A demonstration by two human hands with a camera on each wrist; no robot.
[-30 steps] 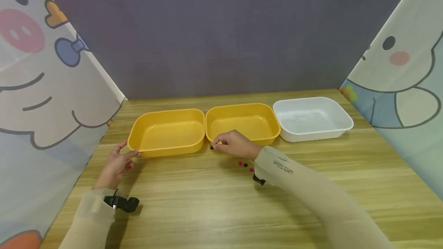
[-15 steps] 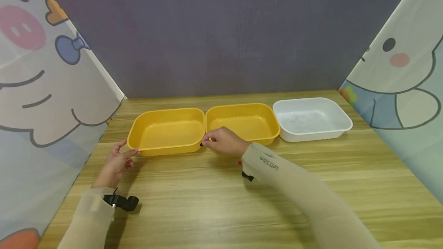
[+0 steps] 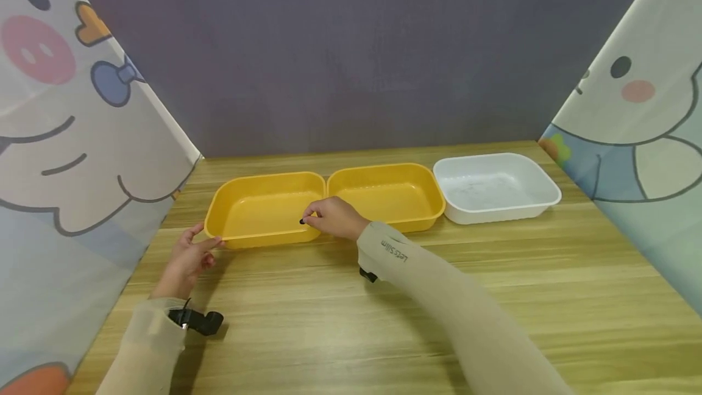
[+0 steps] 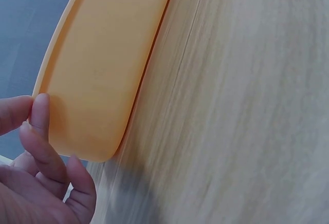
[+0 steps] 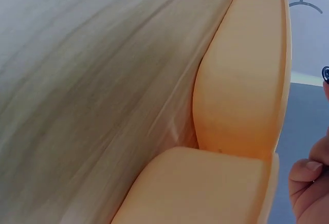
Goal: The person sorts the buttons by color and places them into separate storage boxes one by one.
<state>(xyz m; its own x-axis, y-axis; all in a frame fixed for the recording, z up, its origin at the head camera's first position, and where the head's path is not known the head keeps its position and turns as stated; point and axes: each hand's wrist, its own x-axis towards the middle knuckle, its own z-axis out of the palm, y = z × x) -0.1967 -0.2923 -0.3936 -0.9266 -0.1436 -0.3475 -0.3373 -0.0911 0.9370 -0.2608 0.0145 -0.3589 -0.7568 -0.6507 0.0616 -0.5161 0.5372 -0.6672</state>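
Observation:
My right hand (image 3: 336, 218) pinches a small round black piece (image 3: 302, 221) between thumb and fingers, above the front right part of the left yellow tray (image 3: 263, 239). At the right edge of the right wrist view, the black piece (image 5: 326, 75) shows a pale mark on its face. My left hand (image 3: 187, 261) holds that tray by the rim at its front left corner. The left wrist view shows thumb and finger (image 4: 40, 113) pinching the rim, while the other fingers are loosely bent.
A second yellow tray (image 3: 411, 225) stands against the left one, with a white tray (image 3: 493, 217) to its right. All rest on a wooden table (image 3: 307, 322). A grey panel (image 3: 351, 53) rises behind, and printed cloths flank both sides.
My right hand has moved left with the black piece, from before the middle tray to over the left one. Small red and black pieces on the table are now hidden by the right sleeve.

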